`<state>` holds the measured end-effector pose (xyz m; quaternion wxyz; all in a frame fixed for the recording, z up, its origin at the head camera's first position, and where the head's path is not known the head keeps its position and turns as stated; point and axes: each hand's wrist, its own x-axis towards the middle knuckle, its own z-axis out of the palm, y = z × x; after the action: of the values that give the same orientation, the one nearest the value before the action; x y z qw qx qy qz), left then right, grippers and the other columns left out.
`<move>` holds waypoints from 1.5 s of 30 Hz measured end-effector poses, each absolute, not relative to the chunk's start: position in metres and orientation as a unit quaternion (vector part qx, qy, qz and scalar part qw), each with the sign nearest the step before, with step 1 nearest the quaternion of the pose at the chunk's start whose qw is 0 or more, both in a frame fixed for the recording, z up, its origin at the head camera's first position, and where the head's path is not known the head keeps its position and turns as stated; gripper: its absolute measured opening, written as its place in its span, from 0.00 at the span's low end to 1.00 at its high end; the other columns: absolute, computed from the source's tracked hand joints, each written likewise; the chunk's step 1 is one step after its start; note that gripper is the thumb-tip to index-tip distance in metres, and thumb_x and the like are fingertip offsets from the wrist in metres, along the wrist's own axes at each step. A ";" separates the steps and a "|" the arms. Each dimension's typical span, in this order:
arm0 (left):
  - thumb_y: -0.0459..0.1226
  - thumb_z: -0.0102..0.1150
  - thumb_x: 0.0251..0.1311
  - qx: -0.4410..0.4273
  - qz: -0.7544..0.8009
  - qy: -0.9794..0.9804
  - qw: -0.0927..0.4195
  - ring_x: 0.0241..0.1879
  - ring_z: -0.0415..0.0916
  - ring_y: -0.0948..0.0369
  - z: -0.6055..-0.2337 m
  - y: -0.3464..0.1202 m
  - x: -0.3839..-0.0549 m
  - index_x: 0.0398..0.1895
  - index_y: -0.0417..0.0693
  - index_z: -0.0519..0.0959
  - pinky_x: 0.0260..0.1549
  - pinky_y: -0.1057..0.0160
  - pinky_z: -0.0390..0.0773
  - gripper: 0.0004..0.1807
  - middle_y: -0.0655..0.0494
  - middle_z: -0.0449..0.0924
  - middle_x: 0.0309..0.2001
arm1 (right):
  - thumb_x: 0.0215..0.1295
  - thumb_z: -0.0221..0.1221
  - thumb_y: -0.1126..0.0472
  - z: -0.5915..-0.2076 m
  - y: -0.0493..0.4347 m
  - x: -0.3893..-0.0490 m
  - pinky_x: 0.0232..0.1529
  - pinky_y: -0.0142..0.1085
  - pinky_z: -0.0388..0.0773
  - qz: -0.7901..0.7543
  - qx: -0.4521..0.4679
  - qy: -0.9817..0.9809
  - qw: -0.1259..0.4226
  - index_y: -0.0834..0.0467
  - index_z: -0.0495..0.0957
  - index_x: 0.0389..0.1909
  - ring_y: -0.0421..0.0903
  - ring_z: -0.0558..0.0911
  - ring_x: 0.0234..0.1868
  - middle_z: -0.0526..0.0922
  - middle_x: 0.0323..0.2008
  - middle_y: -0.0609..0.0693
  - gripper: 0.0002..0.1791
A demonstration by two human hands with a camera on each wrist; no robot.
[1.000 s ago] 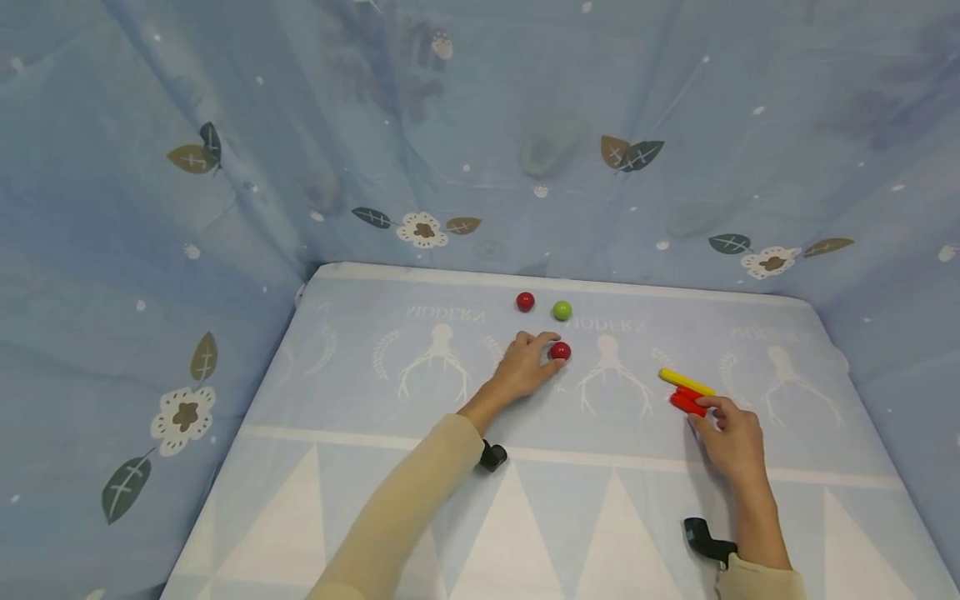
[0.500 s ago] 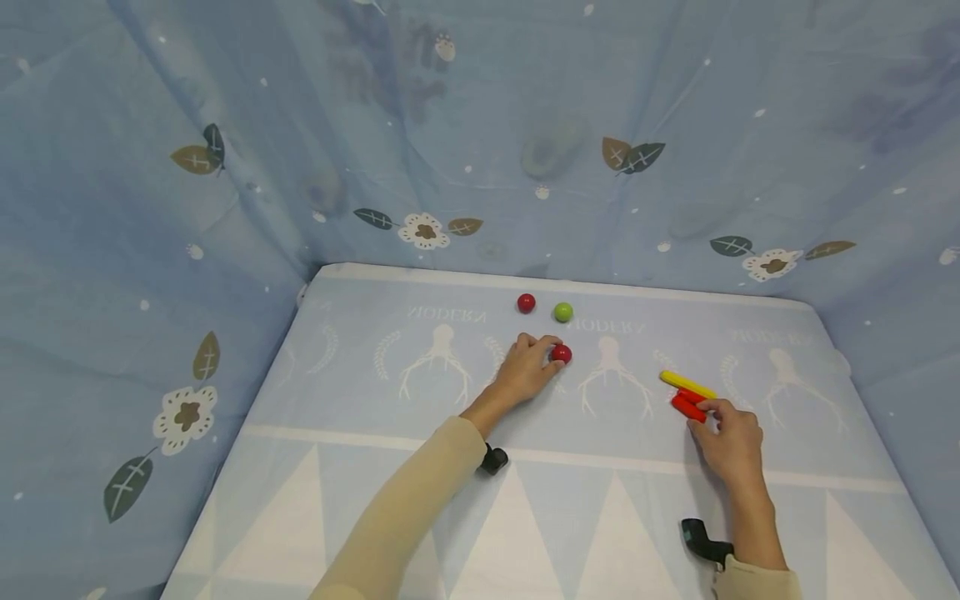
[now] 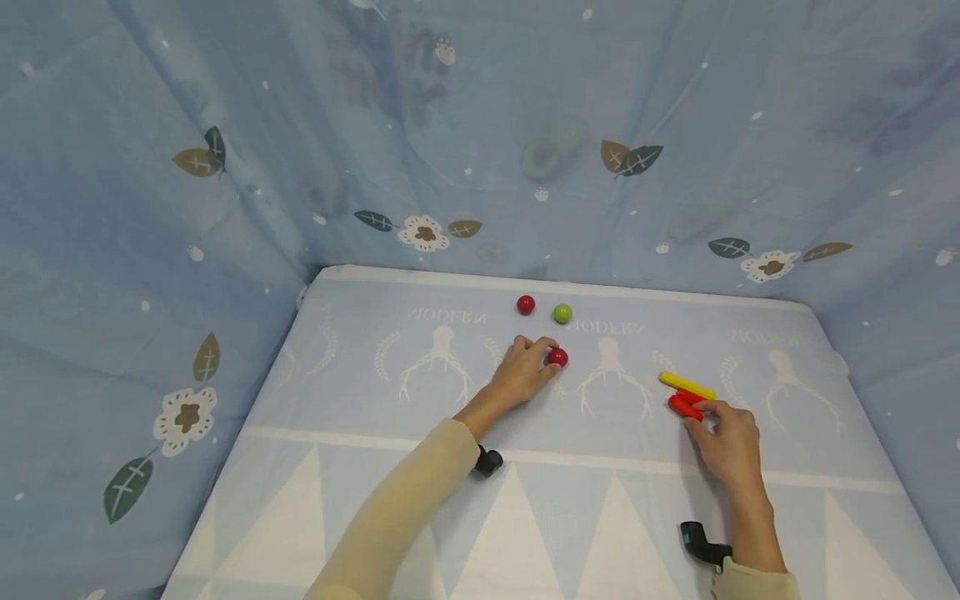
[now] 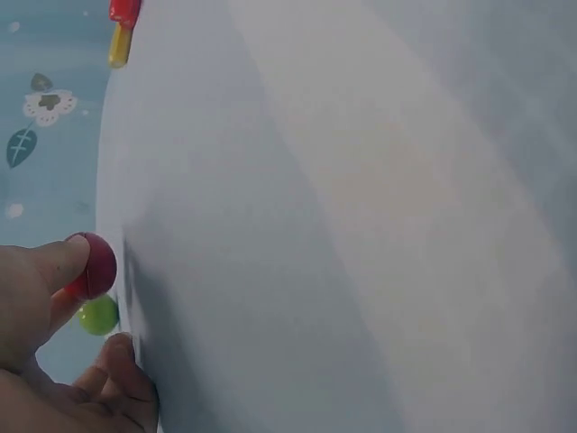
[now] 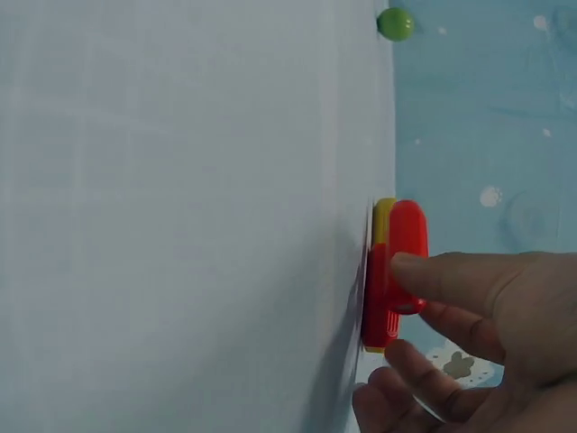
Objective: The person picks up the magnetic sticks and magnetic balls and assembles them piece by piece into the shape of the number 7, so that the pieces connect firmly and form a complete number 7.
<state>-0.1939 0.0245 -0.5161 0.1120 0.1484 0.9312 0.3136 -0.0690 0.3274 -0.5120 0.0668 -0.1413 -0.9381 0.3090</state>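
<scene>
In the head view, my left hand [image 3: 521, 369] pinches a glossy red ball [image 3: 557, 357] between thumb and fingers at mid-table. The left wrist view shows the thumb pressed on that ball [image 4: 97, 267]. Over to the right, my right hand [image 3: 727, 437] holds a short red round-ended piece [image 3: 684, 407] between thumb and fingers. Right alongside it lies a yellow stick [image 3: 686, 385] with a red part [image 3: 692, 396]. In the right wrist view the held red piece [image 5: 407, 253] overlaps this yellow-and-red thing [image 5: 377, 302], so whether they touch I cannot tell.
Behind the left hand, a second red ball [image 3: 526, 305] and a green ball [image 3: 562, 313] sit near the table's back edge. Patterned cloth covers the table [image 3: 360, 500]. Blue fabric [image 3: 487, 125] hangs along the back and sides.
Both hands keep their grips. The left hand with its red ball and the right hand with the red piece have shifted very slightly leftward; the other balls stay put.
</scene>
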 end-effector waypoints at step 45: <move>0.44 0.62 0.69 0.088 0.353 0.927 0.093 0.52 0.68 0.49 -0.517 -0.101 -0.173 0.65 0.53 0.74 0.47 0.50 0.72 0.23 0.41 0.68 0.55 | 0.63 0.66 0.68 -0.509 0.196 -0.152 0.46 0.48 0.72 0.405 0.080 -0.911 0.001 0.59 0.82 0.47 0.55 0.73 0.45 0.77 0.47 0.60 0.12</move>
<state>-0.1726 -0.1011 -0.5170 0.0930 0.0883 0.9268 0.3530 -0.1519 0.1959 -0.5088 0.0008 0.0802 -0.9108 0.4049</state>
